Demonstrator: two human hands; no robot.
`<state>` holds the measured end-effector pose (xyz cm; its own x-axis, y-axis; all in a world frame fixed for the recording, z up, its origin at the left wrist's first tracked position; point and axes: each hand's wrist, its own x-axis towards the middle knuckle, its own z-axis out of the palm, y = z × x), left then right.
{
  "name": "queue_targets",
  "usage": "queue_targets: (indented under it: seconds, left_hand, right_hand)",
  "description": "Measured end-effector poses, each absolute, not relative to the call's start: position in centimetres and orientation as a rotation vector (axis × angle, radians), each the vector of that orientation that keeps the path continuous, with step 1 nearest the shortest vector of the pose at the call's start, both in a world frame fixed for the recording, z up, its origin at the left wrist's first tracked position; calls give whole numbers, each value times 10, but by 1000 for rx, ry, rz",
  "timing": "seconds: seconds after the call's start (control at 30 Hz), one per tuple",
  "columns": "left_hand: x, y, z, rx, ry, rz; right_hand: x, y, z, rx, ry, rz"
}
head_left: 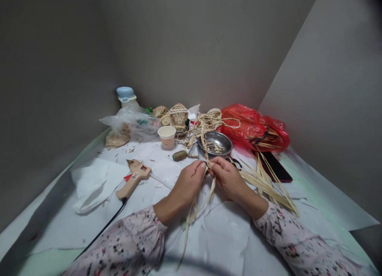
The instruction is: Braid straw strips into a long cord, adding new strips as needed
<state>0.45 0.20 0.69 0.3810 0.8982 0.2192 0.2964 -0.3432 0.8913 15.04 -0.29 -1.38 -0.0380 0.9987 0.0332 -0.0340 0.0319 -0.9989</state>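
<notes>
Both hands, left [188, 180] and right [229, 179], pinch the braided cord [204, 142] in a closed grip, its upper length crossing the metal bowl [215, 143] — white paper [227, 232] covers the worktop, plain grey walls [191, 49] rise behind, and a glue gun [134, 179] lies left.

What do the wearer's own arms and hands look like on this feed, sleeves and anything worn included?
The left sleeve and right sleeve match: loose, pale pink fabric scattered with small dark and reddish flecks, each gathered at the cuff. The left hand and right hand are bare, with no glove, ring, watch or bracelet showing.
</notes>
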Motion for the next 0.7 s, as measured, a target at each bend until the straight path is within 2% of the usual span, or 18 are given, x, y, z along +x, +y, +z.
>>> queue_targets:
  seconds: [0.3,0.53,0.7]
  left_hand:
    - [2,13,-4,1870,1051,784]
    - [3,8,12,1413,973,725]
    - [4,6,15,1303,992,740]
  right_hand:
    - [152,-5,-9,-1278,-1431,1075]
    - [153,-6,-4,-1250,-1467,1078]
    - [153,-7,-2,-1213,-1459,1145]
